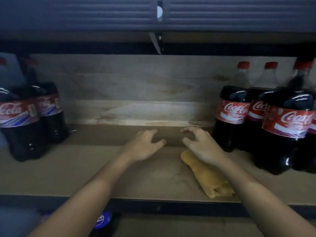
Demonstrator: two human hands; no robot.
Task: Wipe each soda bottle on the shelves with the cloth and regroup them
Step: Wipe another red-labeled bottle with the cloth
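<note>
A cardboard-lined shelf (68,175) is seen, backed by a pale wooden panel (136,86). Dark cola bottles with red labels and caps are grouped at 3 o'clock (283,134) and at 9 o'clock (29,120), with open room left between them. A folded mustard cloth (207,179), soft and oblong, is laid at 5 o'clock near the shelf's front edge. The left hand (145,147) and right hand (203,147) are held above the middle, each grip loosely spread and holding nothing; the right wrist passes over the cloth's far end.
</note>
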